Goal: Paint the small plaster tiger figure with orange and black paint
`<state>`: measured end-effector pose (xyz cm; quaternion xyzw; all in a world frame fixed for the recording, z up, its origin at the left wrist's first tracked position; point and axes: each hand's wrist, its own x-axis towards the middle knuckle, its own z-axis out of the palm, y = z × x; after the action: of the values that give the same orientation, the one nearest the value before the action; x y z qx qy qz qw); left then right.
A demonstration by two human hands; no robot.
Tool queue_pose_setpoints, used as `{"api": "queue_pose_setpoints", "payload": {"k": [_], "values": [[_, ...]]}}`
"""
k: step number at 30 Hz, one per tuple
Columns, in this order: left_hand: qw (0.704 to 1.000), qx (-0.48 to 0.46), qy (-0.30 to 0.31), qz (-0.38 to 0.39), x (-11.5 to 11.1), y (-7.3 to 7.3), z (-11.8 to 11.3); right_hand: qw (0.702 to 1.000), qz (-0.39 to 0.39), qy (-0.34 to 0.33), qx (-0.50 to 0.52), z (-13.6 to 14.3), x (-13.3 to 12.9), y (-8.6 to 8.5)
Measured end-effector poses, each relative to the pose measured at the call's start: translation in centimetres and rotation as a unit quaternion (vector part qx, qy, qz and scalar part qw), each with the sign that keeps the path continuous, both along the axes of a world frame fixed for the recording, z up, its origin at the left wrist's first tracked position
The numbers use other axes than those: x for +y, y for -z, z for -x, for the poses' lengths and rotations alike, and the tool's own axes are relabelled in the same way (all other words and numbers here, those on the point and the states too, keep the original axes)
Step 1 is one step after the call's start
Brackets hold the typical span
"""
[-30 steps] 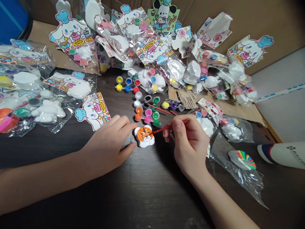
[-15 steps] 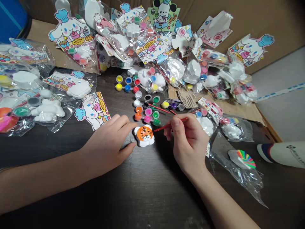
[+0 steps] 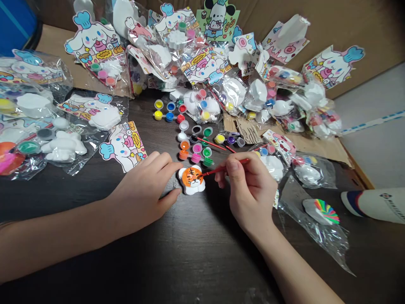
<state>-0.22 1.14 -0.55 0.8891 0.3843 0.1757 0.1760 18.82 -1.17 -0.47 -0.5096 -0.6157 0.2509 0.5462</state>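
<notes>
A small white figurine [image 3: 194, 189] with rounded ears lies on the dark table, its face painted orange with black tiger-like marks. My left hand [image 3: 146, 185] holds it steady at its left edge, index finger by the upper ear and thumb lower down. In a pinch grip, my right hand [image 3: 249, 185] has a thin red paintbrush [image 3: 215, 170]. The brush's dark tip rests at the right side of the orange face. Just behind the figurine stand open paint pots: orange [image 3: 183, 154], pink [image 3: 195, 157], green [image 3: 208, 161], white [image 3: 182, 137] and black [image 3: 193, 139].
Yellow, blue and red pots [image 3: 169, 117] stand farther back. Bagged white figurines with cartoon cards [image 3: 205, 65] crowd the back, and more bags [image 3: 65, 147] lie left. A spare brush [image 3: 211, 143] lies by the pots. At right are a rainbow-striped piece [image 3: 325, 211] and a white cup [image 3: 376, 204].
The brush tip has shifted slightly left over the figurine's face, with my right hand barely moving. My left hand and the figurine stay in place.
</notes>
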Motion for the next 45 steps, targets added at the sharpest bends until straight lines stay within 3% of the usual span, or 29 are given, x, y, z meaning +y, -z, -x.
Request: {"api": "queue_pose_setpoints", "payload": {"k": [45], "values": [[1.000, 0.009, -0.002, -0.002, 0.02, -0.03, -0.03, 1.000, -0.007, -0.018, 0.001, -0.28, 0.02, 0.22]]}}
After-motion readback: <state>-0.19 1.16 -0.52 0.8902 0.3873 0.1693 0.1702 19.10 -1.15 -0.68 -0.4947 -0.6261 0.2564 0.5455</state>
